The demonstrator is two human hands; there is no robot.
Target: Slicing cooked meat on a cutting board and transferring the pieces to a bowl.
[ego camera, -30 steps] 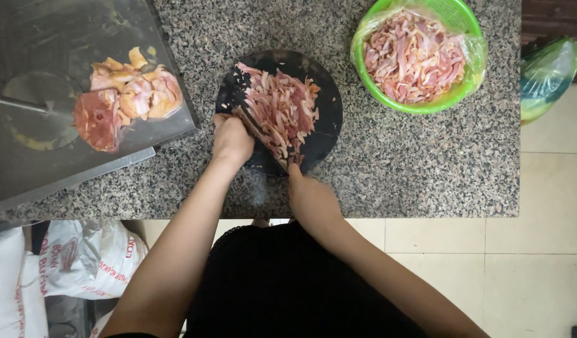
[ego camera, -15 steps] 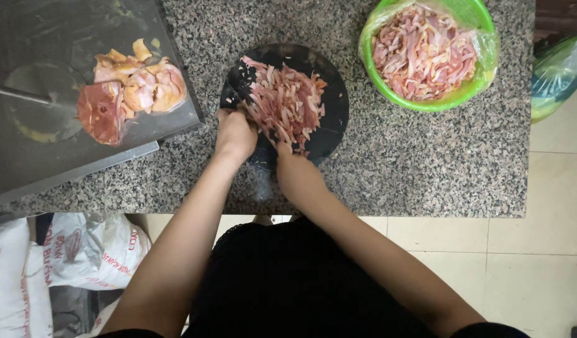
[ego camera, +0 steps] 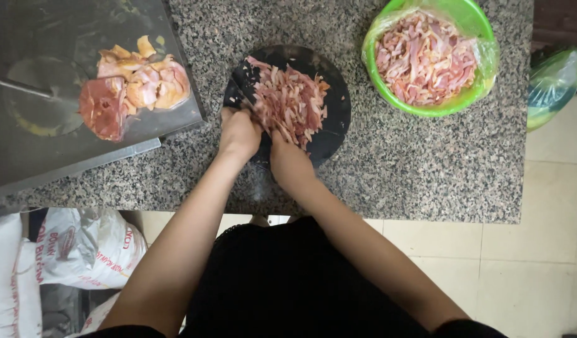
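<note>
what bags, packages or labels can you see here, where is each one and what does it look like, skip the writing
White sacks: on the floor under the counter, lower left; bulging, white with red print.
Clear plastic liner: lining the green bowl of meat strips, upper right of the counter; crinkled, see-through.
Greenish plastic bag: past the counter's right edge; shiny, translucent.
No signs or screens.

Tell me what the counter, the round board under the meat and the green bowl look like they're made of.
Counter: speckled grey and black, likely polished granite or similar stone. Round board: matte black, probably plastic, though dark wood can't be ruled out. Green bowl: bright, smooth rim, likely plastic, lined with a clear crinkled plastic bag.
</note>
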